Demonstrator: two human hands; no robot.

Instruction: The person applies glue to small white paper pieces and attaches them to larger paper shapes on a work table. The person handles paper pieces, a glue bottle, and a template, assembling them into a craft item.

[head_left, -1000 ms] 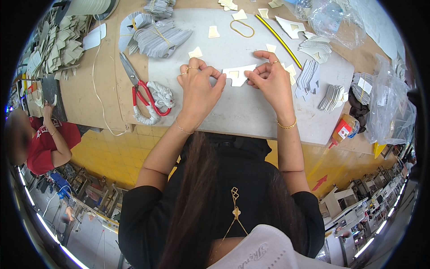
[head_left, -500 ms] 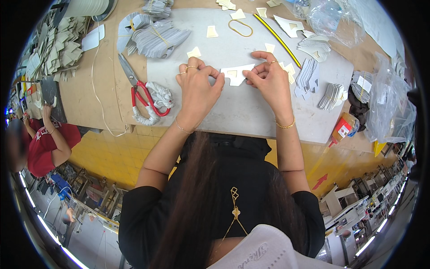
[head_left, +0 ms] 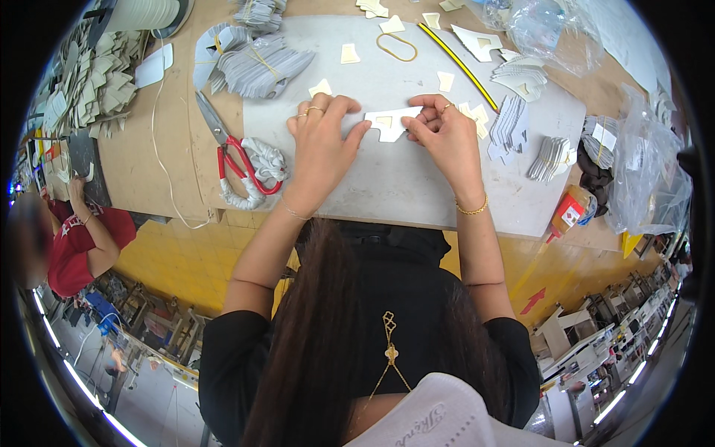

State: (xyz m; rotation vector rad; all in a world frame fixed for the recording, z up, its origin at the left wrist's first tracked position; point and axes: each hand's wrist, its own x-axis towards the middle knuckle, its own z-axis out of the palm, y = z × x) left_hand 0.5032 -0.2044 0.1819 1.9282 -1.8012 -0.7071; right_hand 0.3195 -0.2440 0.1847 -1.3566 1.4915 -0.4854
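Note:
A small white cut piece [head_left: 395, 134] with a notched lower edge lies level over the grey sheet, a cream patch showing at its middle. My right hand [head_left: 449, 138] pinches its right end between thumb and fingers. At the other end, my left hand [head_left: 322, 138] has its thumb tip by the piece's left edge, with the index finger raised apart from the thumb. Nothing shows between those fingers. Just past my left hand lies a cream patch [head_left: 320, 87]. More cream patches [head_left: 474, 118] lie beside my right hand, partly hidden by it.
Red-handled scissors [head_left: 237, 160] lie left of my left hand, near bundled grey pieces [head_left: 264, 65]. A yellow-black strip [head_left: 458, 67] and a rubber band [head_left: 397, 47] lie beyond. Rightward are stacked grey pieces [head_left: 510, 127] and a red-labelled bottle [head_left: 570, 212]. Another person [head_left: 89, 238] works at far left.
My left index finger has lifted away from the thumb, opening the pinch at the piece's left end. My right hand still holds the piece, nearly in the same place.

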